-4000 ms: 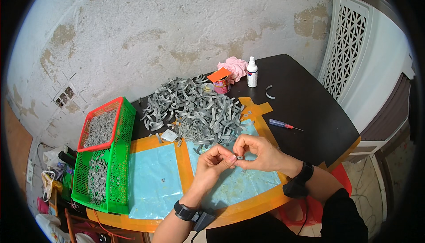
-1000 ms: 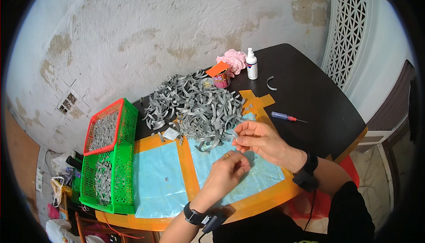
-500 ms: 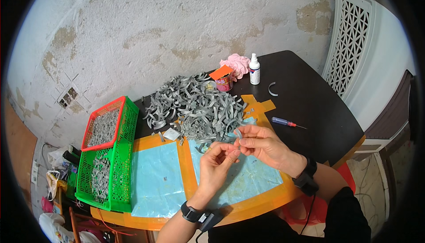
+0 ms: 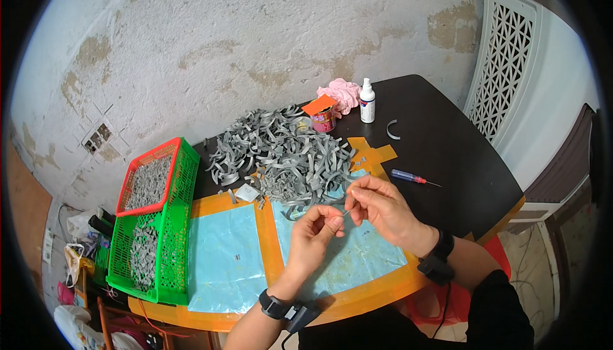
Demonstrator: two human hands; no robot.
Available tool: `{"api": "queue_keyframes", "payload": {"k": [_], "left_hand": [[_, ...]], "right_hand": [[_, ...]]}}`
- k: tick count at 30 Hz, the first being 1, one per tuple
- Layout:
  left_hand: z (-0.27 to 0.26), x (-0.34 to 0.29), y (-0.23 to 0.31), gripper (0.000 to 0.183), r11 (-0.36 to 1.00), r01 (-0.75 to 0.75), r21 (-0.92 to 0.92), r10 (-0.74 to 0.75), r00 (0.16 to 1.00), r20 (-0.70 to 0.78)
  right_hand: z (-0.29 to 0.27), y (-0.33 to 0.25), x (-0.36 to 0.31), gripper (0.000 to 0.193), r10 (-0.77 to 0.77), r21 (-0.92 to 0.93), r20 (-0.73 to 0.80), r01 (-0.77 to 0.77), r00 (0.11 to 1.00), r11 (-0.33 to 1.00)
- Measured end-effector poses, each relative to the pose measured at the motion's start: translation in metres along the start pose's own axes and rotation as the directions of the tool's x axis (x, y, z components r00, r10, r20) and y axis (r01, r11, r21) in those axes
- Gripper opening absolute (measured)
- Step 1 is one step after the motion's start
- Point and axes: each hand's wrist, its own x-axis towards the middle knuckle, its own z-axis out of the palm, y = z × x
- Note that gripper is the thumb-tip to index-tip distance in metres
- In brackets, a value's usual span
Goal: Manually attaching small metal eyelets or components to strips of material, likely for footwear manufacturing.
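Note:
Both hands meet over the blue sheeting [image 4: 228, 260] in front of the heap. My left hand [image 4: 314, 235] pinches thumb against forefinger; whatever sits between them is too small to make out. Close to its right, my right hand [image 4: 386, 215] has its fingertips closed on a grey strip [image 4: 347, 212], of which only a thin bit shows between the hands. Just beyond lies a big heap of curved grey strips [image 4: 287, 152], with smaller grey pieces mixed in at its near side.
Left stands a green basket [image 4: 182, 222] with a red basket [image 4: 168, 187], both holding small grey pieces. Behind the heap are a tin [image 4: 324, 120], pink cloth [image 4: 341, 95] and white spray bottle [image 4: 367, 102]. A screwdriver [image 4: 408, 176] and single strip [image 4: 391, 130] lie right.
The curved strip that stood up above my right fingertips no longer shows there. My right fingers have tilted downward and slightly away from the left hand, which stays nearly in place.

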Motion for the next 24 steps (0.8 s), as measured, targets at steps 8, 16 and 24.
{"api": "queue_keyframes", "payload": {"k": [8,16,24], "left_hand": [[-0.004,0.001,0.006,0.014,0.944,0.105,-0.314,-0.130,0.990,-0.062],[-0.004,0.002,0.009,0.017,0.914,0.123,-0.387,-0.143,0.990,-0.022],[-0.003,0.001,0.011,0.018,0.932,0.094,-0.351,-0.119,0.992,-0.050]], "right_hand": [[-0.002,-0.008,0.003,0.016,0.019,0.120,-0.086,-0.008,0.996,0.993],[-0.008,-0.009,0.004,0.016,-0.018,-0.086,-0.005,0.017,1.000,0.996],[-0.006,-0.005,0.006,0.024,0.092,-0.334,0.075,-0.062,0.993,0.941]]}}
